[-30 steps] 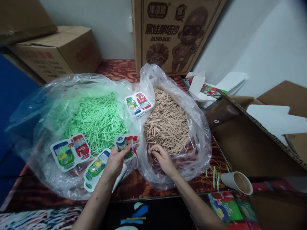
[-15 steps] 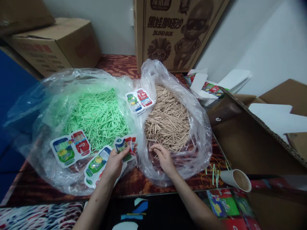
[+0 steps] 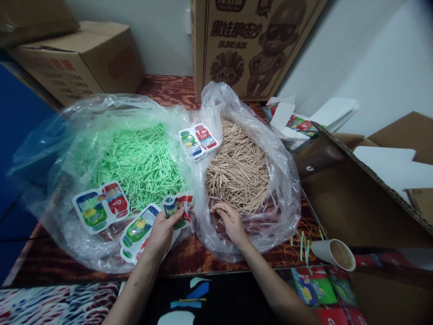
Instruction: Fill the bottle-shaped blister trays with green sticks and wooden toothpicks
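My left hand pinches a small printed card packet at the near edge of the clear bag of green sticks. My right hand is closed on a small bunch of tan sticks at the near side of the second clear bag, which holds a heap of tan sticks. More printed packets lie on the green sticks: one at the left, one under my left wrist, and a pair between the bags.
Cardboard boxes stand behind at the left and centre. An open carton lies at the right. A paper cup lies on its side near loose rubber bands. White card sheets are stacked behind.
Both hands stay in nearly the same place; the view has tilted slightly, and the right hand's fingers have gathered the tan sticks a little.
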Action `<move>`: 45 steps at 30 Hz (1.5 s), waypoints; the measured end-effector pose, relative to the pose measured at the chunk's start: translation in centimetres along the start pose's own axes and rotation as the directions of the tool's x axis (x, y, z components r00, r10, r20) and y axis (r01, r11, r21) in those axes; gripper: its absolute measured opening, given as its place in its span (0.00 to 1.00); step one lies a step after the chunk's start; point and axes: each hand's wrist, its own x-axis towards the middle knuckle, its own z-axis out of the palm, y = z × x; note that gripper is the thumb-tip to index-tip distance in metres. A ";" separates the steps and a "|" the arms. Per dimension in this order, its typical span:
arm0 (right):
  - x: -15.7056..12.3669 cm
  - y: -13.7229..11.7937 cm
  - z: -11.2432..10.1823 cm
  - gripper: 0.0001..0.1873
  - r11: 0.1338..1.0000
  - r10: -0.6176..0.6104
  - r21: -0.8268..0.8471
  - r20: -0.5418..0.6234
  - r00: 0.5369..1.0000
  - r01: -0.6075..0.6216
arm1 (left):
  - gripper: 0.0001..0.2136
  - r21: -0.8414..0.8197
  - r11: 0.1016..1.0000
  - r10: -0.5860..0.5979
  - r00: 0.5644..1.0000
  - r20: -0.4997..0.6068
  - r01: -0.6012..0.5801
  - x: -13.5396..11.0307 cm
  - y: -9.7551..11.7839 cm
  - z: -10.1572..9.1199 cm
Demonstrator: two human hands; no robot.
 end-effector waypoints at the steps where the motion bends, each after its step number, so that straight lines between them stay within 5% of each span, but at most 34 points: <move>1: 0.0 0.1 0.0 0.09 1.000 -0.002 0.003 0.002 1.000 0.002 | 0.15 -0.001 1.000 -0.002 1.000 -0.007 0.002 0.0 -0.1 0.0; 12: 0.0 -0.1 0.0 0.09 1.000 -0.008 0.008 -0.009 1.000 0.008 | 0.15 0.010 1.000 0.006 1.000 -0.009 -0.006 0.3 -0.3 -0.3; 20: 0.0 0.0 0.0 0.09 1.000 0.003 0.015 -0.003 1.000 -0.003 | 0.12 0.326 0.931 0.161 0.986 0.044 -0.167 -0.4 -0.2 -0.5; 28: 0.4 -2.6 -0.7 0.07 0.991 0.017 0.132 -0.039 0.999 -0.012 | 0.10 0.477 0.837 0.182 0.959 0.217 -0.267 -0.8 -0.9 -0.1; 30: 1.2 -4.1 -0.8 0.05 0.939 0.086 0.340 -0.073 0.994 -0.056 | 0.10 0.486 0.829 0.178 0.954 0.242 -0.278 -0.9 -1.2 0.2; 33: 3.0 -6.5 -0.7 0.04 0.689 0.191 0.718 -0.042 0.981 -0.103 | 0.11 0.485 0.827 0.167 0.948 0.273 -0.285 -0.8 -1.8 0.5; 35: 4.1 -7.6 -0.3 0.04 0.516 0.231 0.839 0.055 0.971 -0.171 | 0.11 0.474 0.832 0.163 0.943 0.289 -0.289 -0.6 -2.1 0.7; 37: 4.8 -8.0 0.1 0.05 0.430 0.255 0.867 0.152 0.955 -0.253 | 0.12 0.452 0.845 0.159 0.941 0.297 -0.286 -0.5 -2.4 0.7; 42: 4.7 -7.3 0.6 0.07 0.443 0.295 0.821 0.246 0.923 -0.361 | 0.10 0.365 0.901 0.139 0.953 0.269 -0.234 -0.4 -2.7 0.6; 45: 4.2 -7.2 0.6 0.09 0.534 0.310 0.765 0.220 0.925 -0.361 | 0.10 0.378 0.894 0.152 0.955 0.254 -0.242 -0.6 -2.6 0.7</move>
